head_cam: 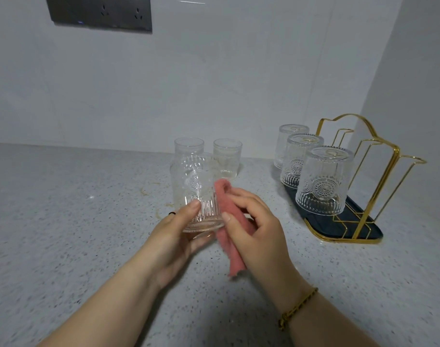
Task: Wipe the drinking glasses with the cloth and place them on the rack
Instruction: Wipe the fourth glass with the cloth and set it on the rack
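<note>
Three embossed clear glasses [321, 181] stand inverted on the gold wire rack [374, 231], right. Over the desk [63, 209], the left hand [173, 236] grips a fourth glass [196, 186]; the right hand [259, 229] fingers [246, 199] pinch the pink cloth [235, 256] against it. Two upright glasses [226, 157] wait behind, unwiped.

A: Any lettering you can read on your feed?
B: I see only one faint printed mark, low on the right upright glass [226, 159] by the wall. It's too blurred for me to read.
</note>
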Available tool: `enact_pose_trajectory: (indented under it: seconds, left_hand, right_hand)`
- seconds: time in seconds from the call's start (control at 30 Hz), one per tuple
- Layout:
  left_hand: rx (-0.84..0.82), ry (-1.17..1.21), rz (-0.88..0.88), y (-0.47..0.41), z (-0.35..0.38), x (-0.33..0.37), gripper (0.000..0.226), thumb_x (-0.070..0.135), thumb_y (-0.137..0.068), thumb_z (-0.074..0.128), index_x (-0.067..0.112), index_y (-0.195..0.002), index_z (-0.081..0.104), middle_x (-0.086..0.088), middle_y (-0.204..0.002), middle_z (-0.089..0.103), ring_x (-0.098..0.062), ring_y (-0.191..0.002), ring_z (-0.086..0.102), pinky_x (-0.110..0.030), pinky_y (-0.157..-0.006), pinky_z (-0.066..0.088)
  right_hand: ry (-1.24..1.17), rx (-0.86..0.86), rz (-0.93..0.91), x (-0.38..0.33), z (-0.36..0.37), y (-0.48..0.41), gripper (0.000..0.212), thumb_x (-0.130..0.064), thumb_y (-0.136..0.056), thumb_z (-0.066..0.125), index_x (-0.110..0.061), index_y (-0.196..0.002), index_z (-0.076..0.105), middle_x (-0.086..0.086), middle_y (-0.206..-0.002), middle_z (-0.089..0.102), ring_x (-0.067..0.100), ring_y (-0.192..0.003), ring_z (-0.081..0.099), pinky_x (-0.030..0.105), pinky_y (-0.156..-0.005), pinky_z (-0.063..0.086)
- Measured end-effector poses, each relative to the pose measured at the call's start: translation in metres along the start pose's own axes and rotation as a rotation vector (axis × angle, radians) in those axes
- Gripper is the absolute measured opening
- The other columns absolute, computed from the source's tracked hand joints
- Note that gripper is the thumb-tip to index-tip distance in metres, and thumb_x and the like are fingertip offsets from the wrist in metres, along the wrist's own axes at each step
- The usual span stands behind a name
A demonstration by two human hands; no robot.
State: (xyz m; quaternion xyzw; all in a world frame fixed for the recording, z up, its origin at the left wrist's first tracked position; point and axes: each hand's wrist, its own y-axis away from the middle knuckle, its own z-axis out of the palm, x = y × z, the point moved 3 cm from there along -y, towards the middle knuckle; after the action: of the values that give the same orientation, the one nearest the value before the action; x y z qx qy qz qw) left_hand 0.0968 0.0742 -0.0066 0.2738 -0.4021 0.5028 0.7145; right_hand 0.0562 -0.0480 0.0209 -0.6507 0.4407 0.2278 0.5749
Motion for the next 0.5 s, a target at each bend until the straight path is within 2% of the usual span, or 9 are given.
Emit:
enact_pose_trajectory:
  seconds: [0.07,0.13,0.17,0.23,0.27,0.3,0.37,0.43,0.5]
  left_hand:
    - [-0.034,-0.031,-0.019,0.000,0.001,-0.003,0.050,0.034,-0.035,0.086,0.012,-0.079,0.076,-0.013,-0.094,0.072,-0.024,-0.094,0.066,-0.037,-0.090,0.052]
    - [-0.087,-0.032,-0.036,0.001,0.005,-0.007,0.056,0.034,-0.031,0.089,0.009,-0.079,0.076,-0.010,-0.090,0.072,-0.020,-0.089,0.067,-0.032,-0.085,0.055]
    - [-0.107,-0.011,-0.038,0.001,0.007,-0.008,0.059,0.037,-0.029,0.090,0.009,-0.079,0.076,-0.009,-0.090,0.073,-0.018,-0.088,0.068,-0.029,-0.082,0.056]
    - [-0.117,-0.004,-0.027,0.002,0.007,-0.008,0.053,0.038,-0.035,0.089,0.014,-0.080,0.077,-0.006,-0.091,0.073,-0.014,-0.087,0.069,-0.025,-0.076,0.056]
    - [-0.108,-0.037,-0.017,0.003,0.007,-0.006,0.040,0.036,-0.045,0.085,0.018,-0.080,0.077,-0.004,-0.091,0.074,-0.013,-0.087,0.069,-0.023,-0.075,0.054]
    - [-0.096,-0.065,-0.008,0.004,0.008,-0.005,0.027,0.032,-0.055,0.078,0.019,-0.079,0.077,-0.002,-0.089,0.074,-0.011,-0.084,0.069,-0.020,-0.071,0.053]
    - [-0.071,-0.091,0.003,0.006,0.010,-0.005,0.018,0.022,-0.065,0.070,0.014,-0.081,0.075,0.001,-0.081,0.074,-0.007,-0.074,0.069,-0.016,-0.061,0.052]
    - [-0.018,-0.128,0.012,0.008,0.011,-0.003,0.026,0.027,-0.069,0.068,0.013,-0.092,0.068,0.003,-0.077,0.074,-0.004,-0.069,0.068,-0.015,-0.056,0.051]
    - [0.055,-0.182,0.045,0.007,0.010,-0.002,0.051,0.038,-0.068,0.073,0.010,-0.108,0.059,0.004,-0.079,0.074,-0.006,-0.072,0.069,-0.019,-0.058,0.053]
  right_hand:
    - [0.002,0.009,-0.033,-0.004,-0.001,-0.001,0.038,-0.012,-0.085,0.055,-0.035,-0.115,0.048,-0.015,-0.130,0.045,-0.021,-0.106,0.045,-0.003,-0.074,0.041]
    - [-0.013,0.013,-0.006,-0.004,-0.005,-0.003,0.042,-0.013,-0.090,0.050,-0.039,-0.121,0.038,-0.013,-0.138,0.040,-0.015,-0.114,0.043,-0.002,-0.076,0.041]
    - [-0.027,0.010,0.027,-0.002,-0.007,-0.004,0.043,-0.014,-0.091,0.048,-0.040,-0.123,0.036,-0.010,-0.136,0.043,-0.010,-0.112,0.047,0.002,-0.077,0.044]
    - [-0.090,-0.016,0.111,0.002,-0.008,-0.004,0.043,-0.013,-0.092,0.046,-0.032,-0.129,0.037,-0.005,-0.117,0.057,-0.006,-0.090,0.058,0.010,-0.069,0.050]
    - [-0.094,-0.025,0.142,0.003,-0.007,-0.004,0.043,-0.014,-0.091,0.046,-0.028,-0.131,0.038,-0.005,-0.107,0.060,-0.002,-0.081,0.060,0.012,-0.065,0.051]
    - [-0.078,-0.027,0.159,0.004,-0.006,-0.004,0.042,-0.015,-0.091,0.046,-0.025,-0.132,0.039,-0.004,-0.102,0.061,0.005,-0.077,0.062,0.017,-0.064,0.053]
    - [-0.080,-0.022,0.183,0.005,-0.003,-0.002,0.042,-0.016,-0.091,0.046,-0.025,-0.131,0.039,-0.004,-0.096,0.062,0.015,-0.072,0.063,0.029,-0.059,0.056]
    - [-0.112,-0.013,0.197,0.005,-0.002,-0.002,0.040,-0.015,-0.091,0.047,-0.027,-0.129,0.041,-0.013,-0.090,0.062,0.006,-0.063,0.061,0.024,-0.052,0.055]
    - [-0.118,-0.007,0.203,0.004,-0.004,-0.002,0.040,-0.014,-0.090,0.047,-0.027,-0.128,0.043,-0.014,-0.091,0.061,0.001,-0.053,0.057,0.017,-0.047,0.051]
